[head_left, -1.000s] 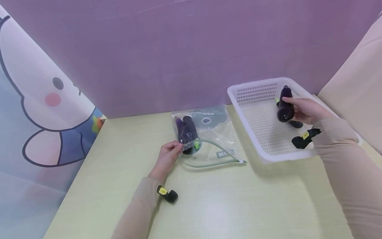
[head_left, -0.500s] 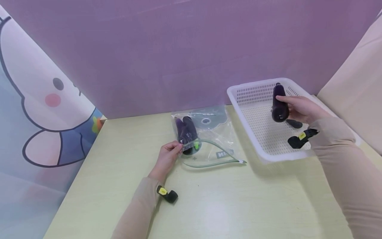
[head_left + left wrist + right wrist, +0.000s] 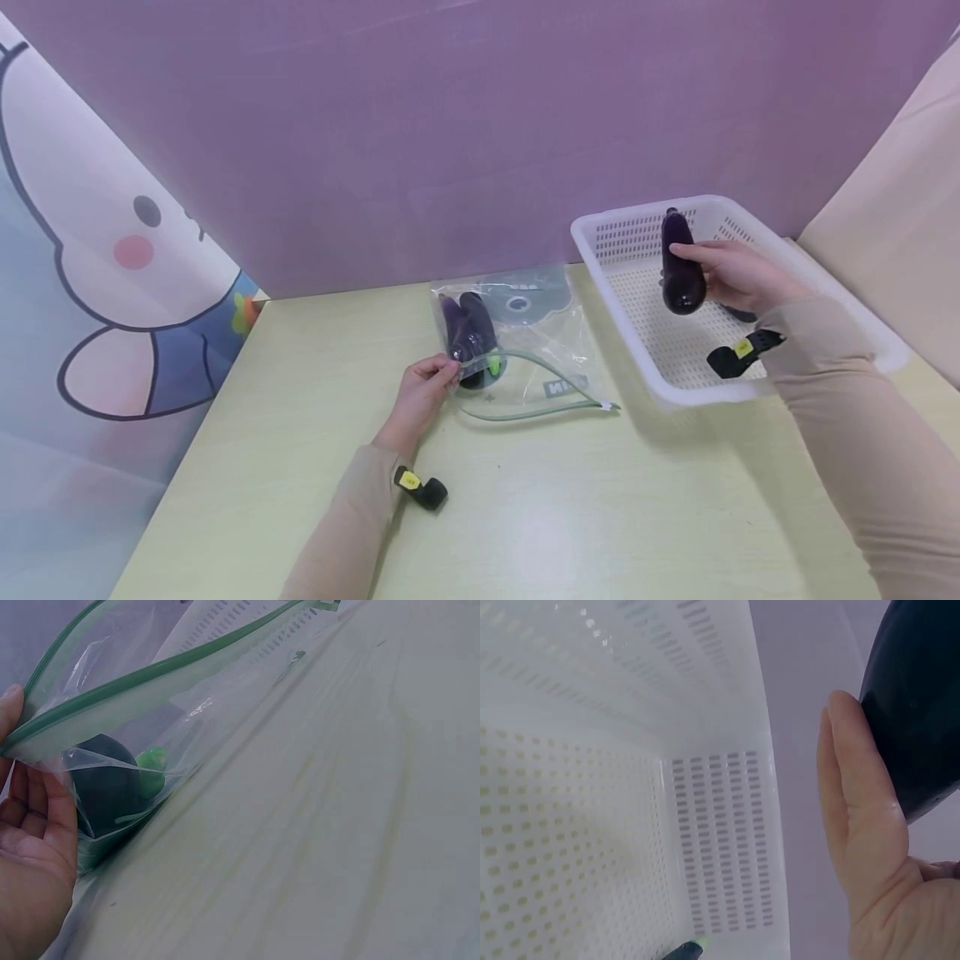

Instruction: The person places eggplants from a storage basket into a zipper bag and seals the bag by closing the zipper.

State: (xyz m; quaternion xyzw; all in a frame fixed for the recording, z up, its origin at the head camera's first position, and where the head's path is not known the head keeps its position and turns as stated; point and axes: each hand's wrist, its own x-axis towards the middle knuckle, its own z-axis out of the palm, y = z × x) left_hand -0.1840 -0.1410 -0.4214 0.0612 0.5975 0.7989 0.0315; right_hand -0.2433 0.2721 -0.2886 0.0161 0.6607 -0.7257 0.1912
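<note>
My right hand (image 3: 738,271) holds a dark purple eggplant (image 3: 682,265) above the white basket (image 3: 652,379), thumb on its near side. In the right wrist view the eggplant (image 3: 919,705) fills the upper right corner. Another eggplant (image 3: 741,314) lies in the basket, mostly hidden by my hand. With thumb and fingers, my left hand (image 3: 422,392) pinches the rim of a clear zip bag (image 3: 536,333) lying on the table. The bag's green zip edge (image 3: 157,671) gapes apart in the left wrist view. Inside the bag are dark eggplants (image 3: 472,321), one showing a green end (image 3: 151,766).
The basket stands at the right on the pale table (image 3: 525,517), close to the purple back wall (image 3: 420,150). A cartoon-printed sheet (image 3: 97,250) hangs at the left, and a cream sheet (image 3: 900,217) at the right. A black camera (image 3: 731,358) is strapped to my right wrist.
My right hand has moved left over the basket with the eggplant, uncovering less of the one below. My left hand and the bag have stayed in place.
</note>
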